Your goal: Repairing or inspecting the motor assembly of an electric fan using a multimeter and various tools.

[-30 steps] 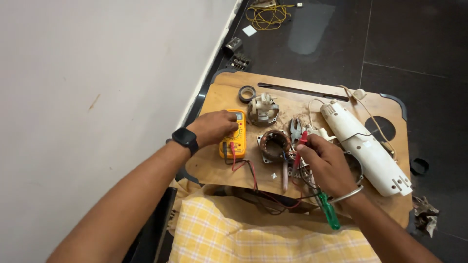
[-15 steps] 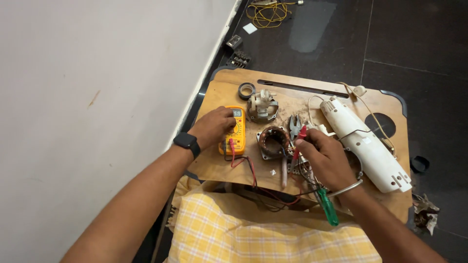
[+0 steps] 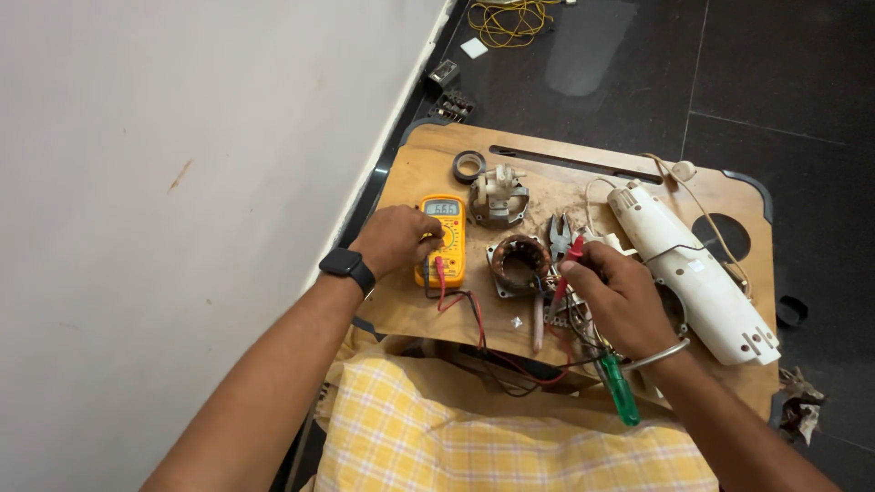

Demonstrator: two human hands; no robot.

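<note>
My left hand (image 3: 394,240) rests on the dial of a yellow multimeter (image 3: 444,239) lying on a wooden lap table (image 3: 428,310). Red and black leads run from the meter across the board. My right hand (image 3: 616,296) pinches a red test probe (image 3: 570,259) and holds it down at loose wires beside a copper-wound motor stator (image 3: 519,263). A pair of pliers (image 3: 558,233) lies just above the probe tip. The black lead's far end is hidden under my right hand.
A white appliance housing (image 3: 693,271) lies at the right of the board. A metal motor bracket (image 3: 498,193) and a roll of black tape (image 3: 468,166) sit at the back. A green-handled screwdriver (image 3: 618,388) lies near the front edge. Yellow wire (image 3: 510,18) is on the dark floor.
The view has shifted slightly. My right hand has edged a little up and left with the probe. My left hand stays on the meter.
</note>
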